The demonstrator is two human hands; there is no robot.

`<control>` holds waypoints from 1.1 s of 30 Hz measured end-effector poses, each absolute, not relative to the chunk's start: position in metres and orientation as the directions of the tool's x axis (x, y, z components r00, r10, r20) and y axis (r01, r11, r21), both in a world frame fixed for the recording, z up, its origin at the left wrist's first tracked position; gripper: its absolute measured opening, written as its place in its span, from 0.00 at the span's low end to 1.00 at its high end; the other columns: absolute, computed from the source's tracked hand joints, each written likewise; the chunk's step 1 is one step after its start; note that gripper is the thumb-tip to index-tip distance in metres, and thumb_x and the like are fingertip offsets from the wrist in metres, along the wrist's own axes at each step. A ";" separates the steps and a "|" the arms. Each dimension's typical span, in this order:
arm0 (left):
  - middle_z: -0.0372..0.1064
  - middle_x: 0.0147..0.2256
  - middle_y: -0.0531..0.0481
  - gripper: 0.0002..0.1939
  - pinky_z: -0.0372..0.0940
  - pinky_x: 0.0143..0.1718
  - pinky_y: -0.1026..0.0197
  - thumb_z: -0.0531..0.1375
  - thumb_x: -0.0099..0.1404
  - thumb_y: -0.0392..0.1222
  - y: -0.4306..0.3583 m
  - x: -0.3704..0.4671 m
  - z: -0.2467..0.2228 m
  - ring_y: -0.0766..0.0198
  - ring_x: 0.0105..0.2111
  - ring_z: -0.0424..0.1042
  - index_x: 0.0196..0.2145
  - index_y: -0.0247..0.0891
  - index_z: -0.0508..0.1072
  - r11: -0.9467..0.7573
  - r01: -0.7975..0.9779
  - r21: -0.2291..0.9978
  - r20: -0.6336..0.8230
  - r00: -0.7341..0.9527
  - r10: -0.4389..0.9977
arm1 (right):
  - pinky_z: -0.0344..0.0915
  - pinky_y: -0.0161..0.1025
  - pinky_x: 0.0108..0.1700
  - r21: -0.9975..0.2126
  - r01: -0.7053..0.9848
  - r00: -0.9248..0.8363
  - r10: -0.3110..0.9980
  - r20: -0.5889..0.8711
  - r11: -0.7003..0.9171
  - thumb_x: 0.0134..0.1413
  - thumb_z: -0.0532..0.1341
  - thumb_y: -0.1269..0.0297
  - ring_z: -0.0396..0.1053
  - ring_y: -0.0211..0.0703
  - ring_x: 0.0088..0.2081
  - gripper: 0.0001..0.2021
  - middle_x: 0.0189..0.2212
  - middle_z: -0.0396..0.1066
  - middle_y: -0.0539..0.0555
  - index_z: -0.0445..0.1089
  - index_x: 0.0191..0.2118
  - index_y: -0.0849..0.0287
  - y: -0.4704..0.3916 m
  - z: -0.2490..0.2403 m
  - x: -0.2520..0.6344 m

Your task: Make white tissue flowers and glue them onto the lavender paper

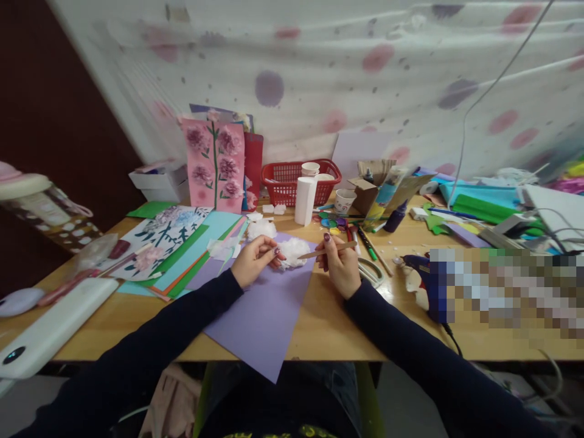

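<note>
My left hand [256, 261] pinches the edge of a fluffy white tissue-paper flower [294, 248] above a purple sheet of paper [260, 322]. In my right hand [341, 265] is a thin, tapered wooden stick [319, 250], gripped between thumb and fingers. Its tip points left and reaches the flower; whether it presses into the paper cannot be made out. Another white tissue flower [261, 229] lies just behind my left hand.
A red basket [279, 190] and a white paper roll [305, 201] stand behind. Paint pots, pens and a paper cup [344, 201] sit right of them. A blue glue gun [433, 280] is at right; coloured papers [182, 261] and a white lamp-like bar [64, 322] at left.
</note>
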State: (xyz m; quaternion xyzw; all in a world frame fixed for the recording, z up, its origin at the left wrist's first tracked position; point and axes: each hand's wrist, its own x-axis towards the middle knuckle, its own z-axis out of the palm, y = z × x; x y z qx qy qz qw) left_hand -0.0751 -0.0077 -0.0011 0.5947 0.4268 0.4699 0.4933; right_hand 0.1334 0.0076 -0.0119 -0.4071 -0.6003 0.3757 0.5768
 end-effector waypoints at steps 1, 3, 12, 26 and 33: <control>0.72 0.29 0.49 0.17 0.66 0.29 0.62 0.64 0.55 0.50 -0.007 -0.075 -0.001 0.67 0.26 0.71 0.33 0.36 0.64 -0.171 0.093 0.981 0.152 0.183 0.971 | 0.56 0.30 0.15 -0.915 0.079 -0.012 0.918 0.397 0.397 0.56 0.52 0.39 0.60 0.32 0.15 0.25 0.15 0.63 0.47 0.65 0.27 0.58 0.008 -0.013 0.133; 0.71 0.30 0.49 0.13 0.65 0.28 0.64 0.62 0.56 0.47 -0.006 -0.075 0.000 0.67 0.27 0.69 0.32 0.35 0.68 -0.247 0.228 0.942 0.213 0.165 0.963 | 0.56 0.30 0.16 -0.906 0.117 -0.015 0.913 0.408 0.406 0.56 0.52 0.39 0.61 0.33 0.16 0.24 0.16 0.64 0.47 0.65 0.27 0.58 0.009 -0.015 0.133; 0.66 0.31 0.49 0.06 0.64 0.37 0.61 0.58 0.61 0.37 0.007 -0.062 -0.007 0.66 0.31 0.65 0.32 0.35 0.75 -0.506 0.607 0.613 0.419 0.294 0.859 | 0.58 0.30 0.20 -0.862 0.256 -0.020 0.893 0.449 0.438 0.60 0.49 0.43 0.63 0.34 0.18 0.23 0.18 0.66 0.48 0.65 0.29 0.58 0.014 -0.018 0.137; 0.69 0.29 0.49 0.05 0.62 0.35 0.61 0.59 0.62 0.36 0.016 -0.052 -0.005 0.65 0.28 0.66 0.31 0.34 0.75 -0.511 0.678 0.529 0.449 0.287 0.846 | 0.60 0.31 0.21 -0.846 0.288 0.000 0.883 0.469 0.449 0.62 0.48 0.45 0.64 0.34 0.18 0.22 0.19 0.66 0.49 0.64 0.29 0.58 0.014 -0.018 0.136; 0.70 0.28 0.50 0.03 0.62 0.35 0.62 0.60 0.61 0.34 0.018 -0.054 -0.008 0.66 0.27 0.66 0.30 0.35 0.74 -0.531 0.715 0.455 0.496 0.292 0.818 | 0.59 0.30 0.21 -0.804 0.267 -0.054 0.841 0.539 0.532 0.63 0.48 0.47 0.63 0.33 0.18 0.21 0.18 0.66 0.48 0.64 0.29 0.58 0.009 -0.018 0.135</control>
